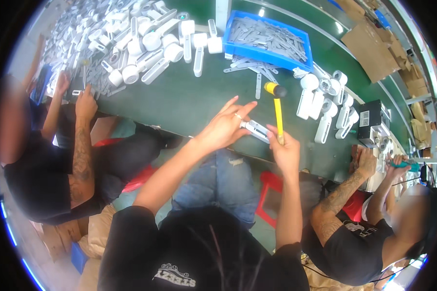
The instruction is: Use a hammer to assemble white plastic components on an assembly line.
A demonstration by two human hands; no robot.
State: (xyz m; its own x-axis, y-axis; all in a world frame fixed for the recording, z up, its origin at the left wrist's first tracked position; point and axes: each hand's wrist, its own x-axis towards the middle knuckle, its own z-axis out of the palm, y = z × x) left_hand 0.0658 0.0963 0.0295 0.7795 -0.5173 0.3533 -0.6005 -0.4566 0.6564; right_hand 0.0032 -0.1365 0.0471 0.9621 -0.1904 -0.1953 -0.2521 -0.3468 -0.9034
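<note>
My right hand [285, 151] grips the yellow handle of a small mallet [277, 104], whose black-and-yellow head points up over the green belt [189, 102]. A white plastic part [255, 130] lies on the belt's near edge, pressed down by my left hand [226, 125], whose fingers are spread and which wears a ring. The mallet handle stands just right of that part.
A blue bin [238, 48] of grey flat strips sits at the back, with loose strips [250, 68] in front. White handheld housings are heaped at the far left [141, 43] and lined up at right [325, 104]. People sit on both sides; a black box [374, 121] stands at right.
</note>
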